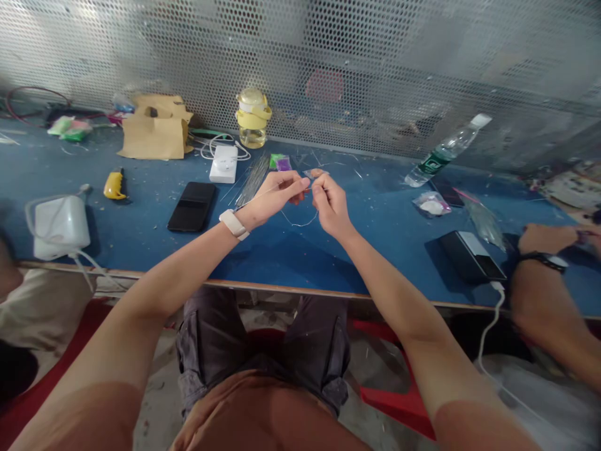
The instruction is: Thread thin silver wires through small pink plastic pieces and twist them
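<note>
My left hand (280, 193) and my right hand (330, 200) meet above the blue table, fingertips pinched close together. Between them a thin wire (299, 225) hangs in a loop below the fingers. One end of it seems to run back over my left wrist. What exactly the fingertips pinch is too small to make out fully. Just left of my left hand lies a bundle of thin straight wires (255, 180). Behind the hands are a small purple packet (283, 164), a green packet (276, 160) and a clear plastic bag (315, 173).
A black phone (192, 207), white charger (224, 164), yellow cutter (114, 186) and yellow-lidded bottle (253, 119) stand to the left. Right are a water bottle (446, 152), a black power bank (472, 258) and another person's arm (539, 294). A perforated metal panel (338, 75) rises behind.
</note>
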